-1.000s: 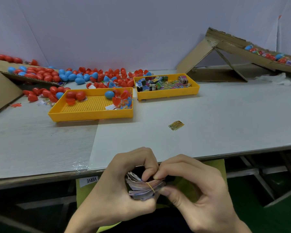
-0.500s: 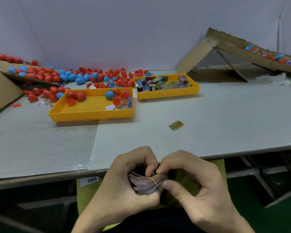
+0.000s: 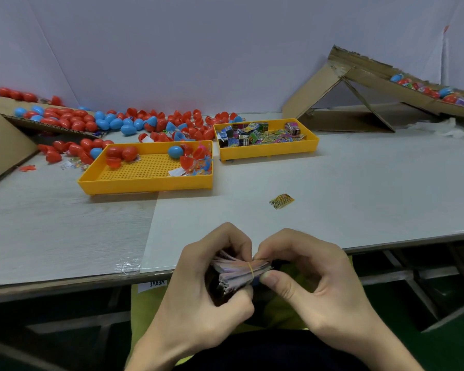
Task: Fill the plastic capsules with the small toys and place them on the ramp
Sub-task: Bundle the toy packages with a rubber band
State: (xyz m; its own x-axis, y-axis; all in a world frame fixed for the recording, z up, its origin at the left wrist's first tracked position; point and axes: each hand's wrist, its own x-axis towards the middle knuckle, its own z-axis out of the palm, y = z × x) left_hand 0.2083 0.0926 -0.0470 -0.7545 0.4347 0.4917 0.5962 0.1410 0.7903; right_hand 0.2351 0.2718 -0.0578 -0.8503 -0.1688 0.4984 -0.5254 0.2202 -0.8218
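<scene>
Just below the table's front edge, my left hand (image 3: pixel 198 295) grips a thick bundle of small printed cards (image 3: pixel 239 273) bound by a yellow rubber band. My right hand (image 3: pixel 314 285) pinches the bundle's right end between thumb and forefinger. A yellow perforated tray (image 3: pixel 145 180) holds a few red and blue capsules and capsule halves. A second yellow tray (image 3: pixel 268 149) is full of small colourful toy packets. The cardboard ramp (image 3: pixel 373 76) rises at the back right, with several filled capsules (image 3: pixel 423 89) lying on its slope.
Many red and blue capsules (image 3: pixel 113 124) are heaped along the back left, some on a cardboard sheet (image 3: pixel 0 140). One loose yellow card (image 3: pixel 281 201) lies on the white table (image 3: pixel 332 183). Crumpled white plastic (image 3: pixel 445 128) sits by the ramp's foot.
Both hands shifted slightly upward with the bundle. My right thumb and forefinger have moved along the bundle's right end near the rubber band.
</scene>
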